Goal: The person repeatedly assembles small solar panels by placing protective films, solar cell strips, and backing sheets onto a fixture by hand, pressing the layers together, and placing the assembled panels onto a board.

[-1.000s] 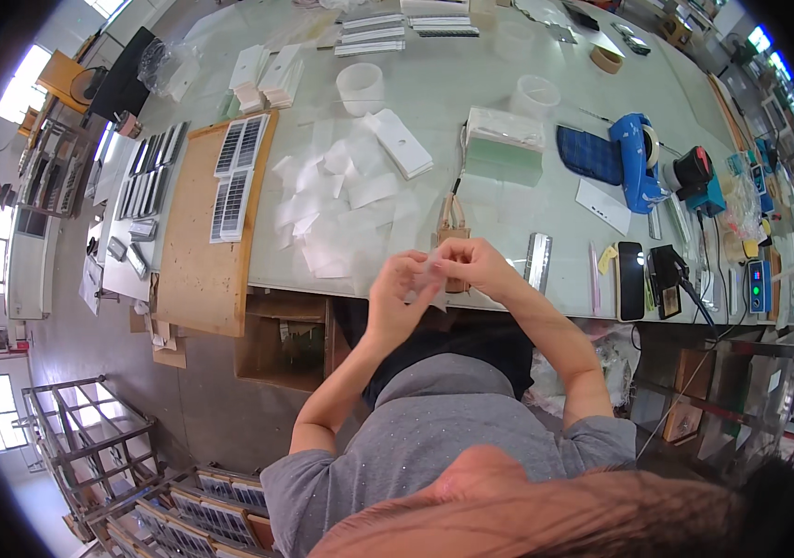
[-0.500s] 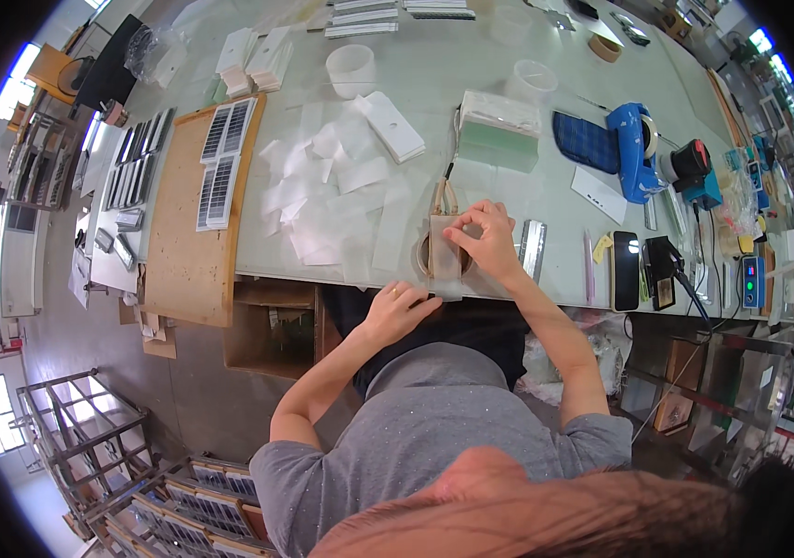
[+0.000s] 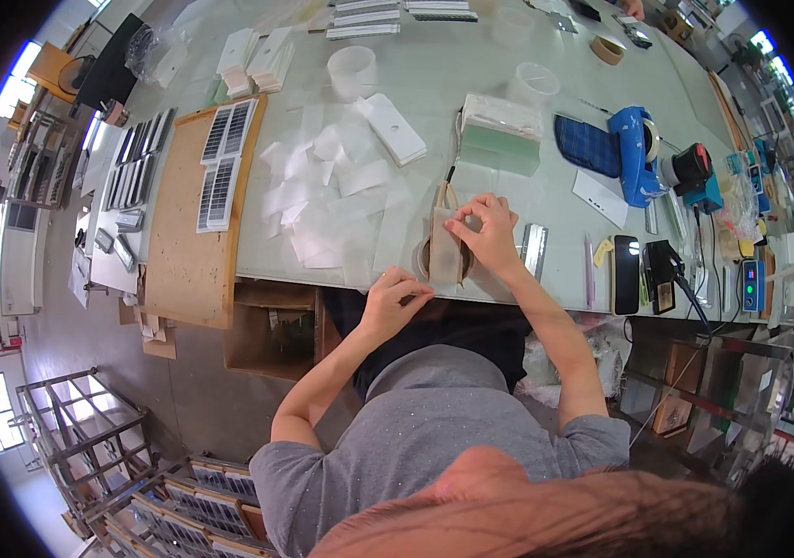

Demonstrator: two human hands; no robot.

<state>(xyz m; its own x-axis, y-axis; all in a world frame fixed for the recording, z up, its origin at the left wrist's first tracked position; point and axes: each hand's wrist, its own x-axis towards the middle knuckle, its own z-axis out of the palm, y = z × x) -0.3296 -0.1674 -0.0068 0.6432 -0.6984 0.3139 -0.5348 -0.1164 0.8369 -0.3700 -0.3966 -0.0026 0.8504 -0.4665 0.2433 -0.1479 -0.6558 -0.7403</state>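
Observation:
At the table's front edge, a pale translucent rectangular piece [image 3: 445, 244] lies over a brown ring-shaped roll [image 3: 424, 259], which shows on either side of it. Above its far end are two tan strips or leads, leading toward a dark cord. My right hand [image 3: 492, 232] is over the piece's right side, thumb and forefinger pinched together at its upper part; whatever is between the fingertips is too small to make out. My left hand [image 3: 395, 302] is left of the piece's near end, just off the table edge, its fingertips pinched together. What it holds, if anything, cannot be seen.
Left lie loose translucent sheets [image 3: 332, 191], white cards [image 3: 393, 130] and a wooden board [image 3: 183, 223] bearing solar panels [image 3: 218, 191]. Beyond my hands stands a green-sided block [image 3: 499, 144]. Rightward are a metal strip [image 3: 534, 251], blue tape dispenser [image 3: 637, 158] and phone [image 3: 626, 274].
My left hand has shifted slightly left, away from the piece's near end, and its fingers have drawn into a pinch. The right hand has risen slightly. Another person's hand appears at the far right.

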